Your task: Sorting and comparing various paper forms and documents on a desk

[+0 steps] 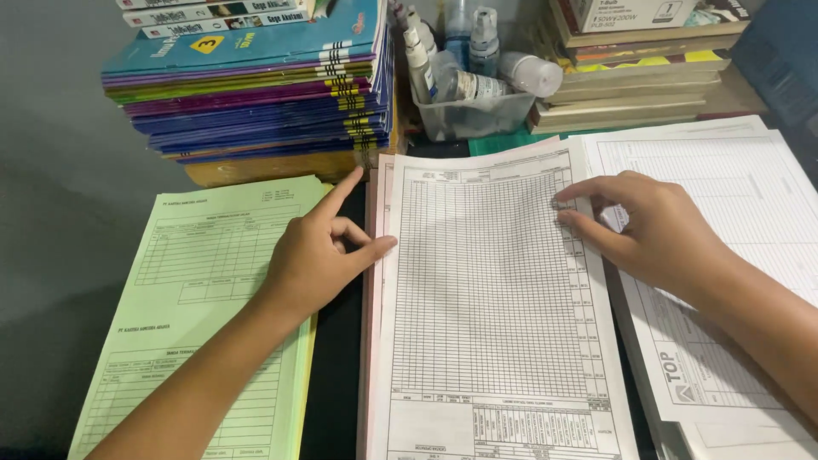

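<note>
White gridded form pad (490, 298): left hand (319, 255), right hand (652, 226) rest open-fingered on edges; green forms (196, 290) beside.

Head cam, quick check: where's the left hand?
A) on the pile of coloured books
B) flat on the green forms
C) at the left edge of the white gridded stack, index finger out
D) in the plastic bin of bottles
C: the left hand sits at the left edge of the white gridded stack, thumb touching it, index finger pointing up.
</note>
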